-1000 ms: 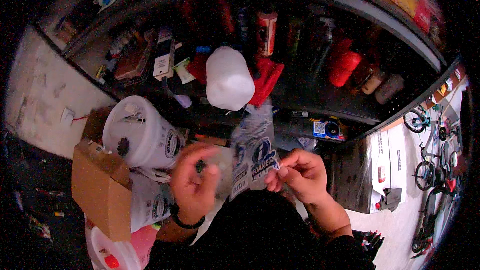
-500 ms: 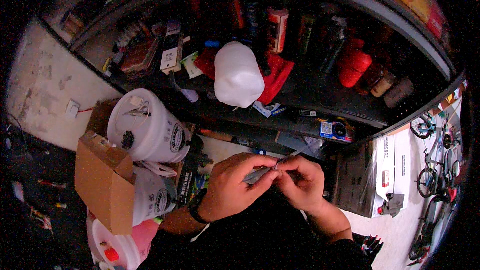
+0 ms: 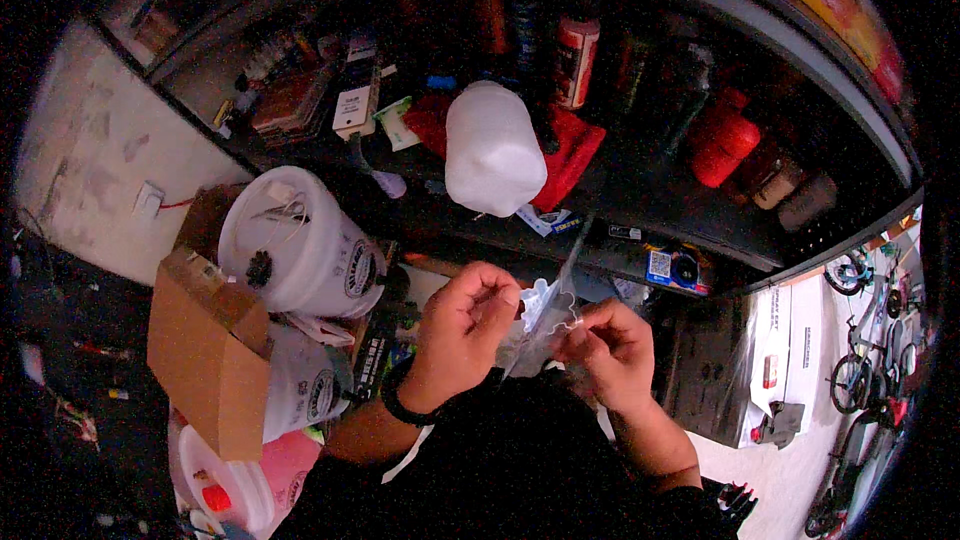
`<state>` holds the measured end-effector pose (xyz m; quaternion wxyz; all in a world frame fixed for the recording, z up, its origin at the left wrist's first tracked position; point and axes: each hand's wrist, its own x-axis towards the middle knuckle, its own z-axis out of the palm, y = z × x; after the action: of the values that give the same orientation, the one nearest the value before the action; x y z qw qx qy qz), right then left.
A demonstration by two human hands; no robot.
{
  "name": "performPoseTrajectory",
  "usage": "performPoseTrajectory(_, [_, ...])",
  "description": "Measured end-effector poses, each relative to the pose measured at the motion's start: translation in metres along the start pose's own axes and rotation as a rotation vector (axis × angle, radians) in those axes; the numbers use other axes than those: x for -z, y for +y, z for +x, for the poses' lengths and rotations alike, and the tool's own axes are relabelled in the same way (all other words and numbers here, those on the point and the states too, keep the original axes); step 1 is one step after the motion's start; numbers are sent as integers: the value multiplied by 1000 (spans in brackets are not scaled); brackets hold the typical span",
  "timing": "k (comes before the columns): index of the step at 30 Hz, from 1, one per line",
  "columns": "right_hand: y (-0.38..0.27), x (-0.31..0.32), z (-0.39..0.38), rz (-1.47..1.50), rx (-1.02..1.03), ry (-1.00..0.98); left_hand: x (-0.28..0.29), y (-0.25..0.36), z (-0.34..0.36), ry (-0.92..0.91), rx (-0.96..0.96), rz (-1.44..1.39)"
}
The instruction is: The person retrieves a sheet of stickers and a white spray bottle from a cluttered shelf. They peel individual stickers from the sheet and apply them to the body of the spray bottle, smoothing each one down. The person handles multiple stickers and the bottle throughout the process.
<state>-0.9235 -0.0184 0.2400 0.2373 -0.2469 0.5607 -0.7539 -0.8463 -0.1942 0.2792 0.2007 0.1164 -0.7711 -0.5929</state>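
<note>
Between my two hands a clear plastic bag (image 3: 553,302) stands spread, with wavy whitish edges. My left hand (image 3: 462,325), a dark band at its wrist, is closed in a pinch at the bag's left edge, where a small whitish patch shows beside the fingertips. On the other side, my right hand (image 3: 612,352) pinches the wavy right edge between thumb and fingers. What the bag contains, if anything, I cannot make out. Beyond the hands, a white rounded plastic jug (image 3: 495,150) lies on the dark shelf (image 3: 620,185) over a red cloth (image 3: 575,162).
At left stand a white lidded bucket (image 3: 300,240) and an open cardboard box (image 3: 210,360), with a pink-filled tub (image 3: 240,490) below. Red and white bottles (image 3: 577,65) and a red container (image 3: 725,145) fill the shelf. A large white carton (image 3: 785,340) stands at right, bicycles (image 3: 860,340) beyond.
My hands, which met in a pinch on a narrow folded strip of plastic, have moved apart. The plastic now spreads out between them. The view has shifted slightly.
</note>
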Motion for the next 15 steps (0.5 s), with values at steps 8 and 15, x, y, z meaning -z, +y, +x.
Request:
performPoseTrajectory(8, [15,5,10,42,138,-10,-1,-7,3,41,108,-171])
performPoseTrajectory(15, [17,-3,9,147,129,76,-9,-13,-1,83,116,-249])
